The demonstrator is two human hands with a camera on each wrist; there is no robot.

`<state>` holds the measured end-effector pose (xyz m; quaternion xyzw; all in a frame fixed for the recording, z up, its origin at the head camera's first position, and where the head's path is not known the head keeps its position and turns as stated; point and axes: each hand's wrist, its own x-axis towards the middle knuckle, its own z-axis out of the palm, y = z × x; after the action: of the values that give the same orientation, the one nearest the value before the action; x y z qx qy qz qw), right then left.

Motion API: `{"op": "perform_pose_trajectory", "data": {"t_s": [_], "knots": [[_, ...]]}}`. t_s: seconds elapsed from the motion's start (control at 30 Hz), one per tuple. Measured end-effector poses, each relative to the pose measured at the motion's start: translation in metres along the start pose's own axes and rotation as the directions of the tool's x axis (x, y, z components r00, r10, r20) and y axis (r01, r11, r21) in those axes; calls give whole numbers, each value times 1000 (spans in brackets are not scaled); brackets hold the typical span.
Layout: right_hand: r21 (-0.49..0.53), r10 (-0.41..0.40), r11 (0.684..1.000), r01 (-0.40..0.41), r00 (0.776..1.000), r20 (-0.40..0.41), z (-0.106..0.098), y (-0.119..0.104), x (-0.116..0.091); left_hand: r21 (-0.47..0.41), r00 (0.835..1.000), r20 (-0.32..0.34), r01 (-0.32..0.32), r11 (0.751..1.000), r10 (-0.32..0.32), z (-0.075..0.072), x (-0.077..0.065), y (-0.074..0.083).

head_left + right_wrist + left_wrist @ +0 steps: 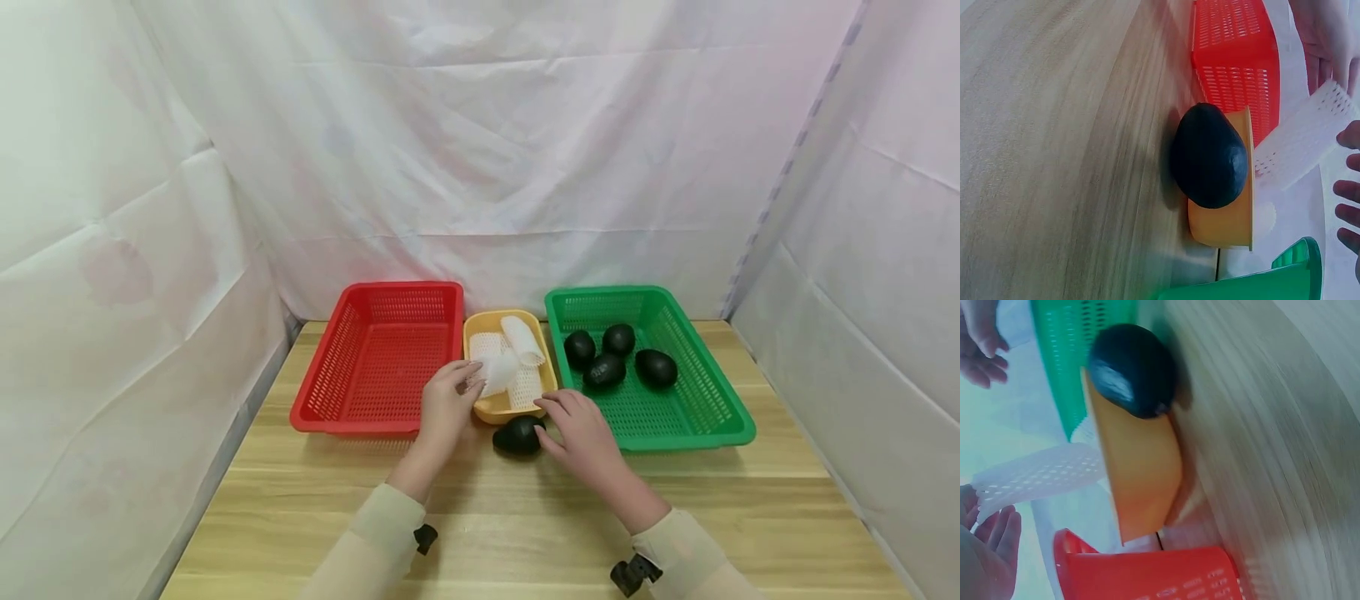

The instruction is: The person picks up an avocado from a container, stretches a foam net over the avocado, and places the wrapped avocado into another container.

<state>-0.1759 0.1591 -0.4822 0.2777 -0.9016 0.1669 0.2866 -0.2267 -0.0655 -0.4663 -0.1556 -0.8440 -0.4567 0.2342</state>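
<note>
My left hand [447, 400] pinches a white foam net sleeve [498, 372] by its end, above the small yellow basket [491, 411]. In the left wrist view the sleeve [1041, 475] slants up out of the basket to my fingers. More white sleeves [523, 340] lie inside that basket. A dark avocado [516, 437] rests on the table just in front of it. My right hand [581, 429] hovers beside the avocado with fingers apart and bent a little, holding nothing. The right wrist view shows these fingers [1349, 212] raised clear of the avocado [1209, 156].
On the left stands a red basket [401, 358] with nothing seen in it. A green basket [652, 421] on the right holds several dark avocados [604, 372]. All stand on a wood-grain table [510, 533], with white cloth [480, 167] hanging behind and at both sides.
</note>
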Motion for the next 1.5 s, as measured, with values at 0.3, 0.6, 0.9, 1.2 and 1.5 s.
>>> {"op": "perform_pose_trajectory", "data": {"t_s": [0.3, 0.6, 0.9, 1.2, 1.5], "knots": [[32, -24, 999, 26, 997, -69, -1, 3, 2, -389, 930, 44, 352, 851, -365, -23, -9, 10], [71, -53, 996, 56, 998, -39, 0, -1, 9, -518, 835, 189, 531, 670, -516, -36, -23, 15], [107, 7, 994, -12, 999, 45, 6, -7, 14, -530, 820, 258, 562, 635, -511, -42, -30, 16], [105, -38, 994, 38, 999, -2, 3, -8, 16, -512, 918, 237, 395, 762, -317, -51, -32, 6], [58, -116, 991, 118, 993, -27, -5, -5, 18, 294, 916, 386, -237, 926, 112, -57, -21, 13]]}}
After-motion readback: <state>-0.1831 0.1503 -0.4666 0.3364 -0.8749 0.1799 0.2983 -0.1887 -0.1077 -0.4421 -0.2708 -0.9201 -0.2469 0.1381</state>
